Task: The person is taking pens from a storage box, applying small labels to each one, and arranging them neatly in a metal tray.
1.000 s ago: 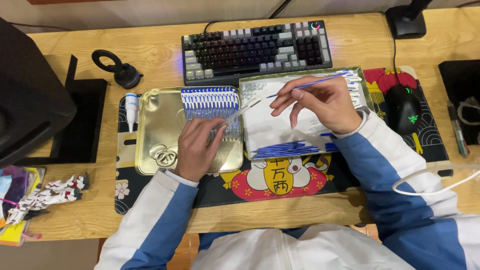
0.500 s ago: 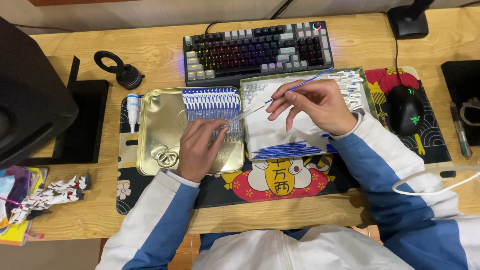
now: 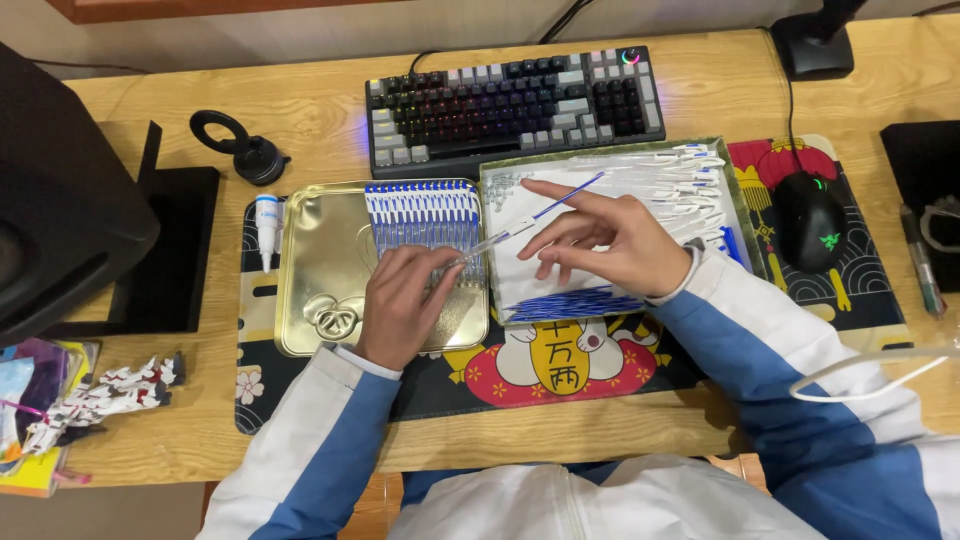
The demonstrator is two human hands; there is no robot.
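Note:
My left hand (image 3: 400, 305) rests on the gold tin tray (image 3: 320, 260) and pinches the near end of a thin blue-and-clear pen (image 3: 540, 212). The pen slants up to the right, over a second tray (image 3: 500, 180) lined with white paper. My right hand (image 3: 610, 245) hovers over that tray with its fingers spread, index finger beside the pen but not gripping it. A neat row of blue-and-white pens (image 3: 425, 205) lies at the back of the gold tray. Several loose white pens (image 3: 680, 180) are piled in the right tray.
A backlit keyboard (image 3: 515, 105) sits behind the trays, on a patterned desk mat (image 3: 560, 375) alongside a black mouse (image 3: 808, 220). A small white bottle (image 3: 266, 222) and a black ring stand (image 3: 245, 150) are at left, beside a dark monitor base (image 3: 170, 250). A white cable (image 3: 870, 375) crosses my right sleeve.
My right hand has let go of the pen and spread its fingers. My left hand now holds the pen's lower end at the gold tray's edge.

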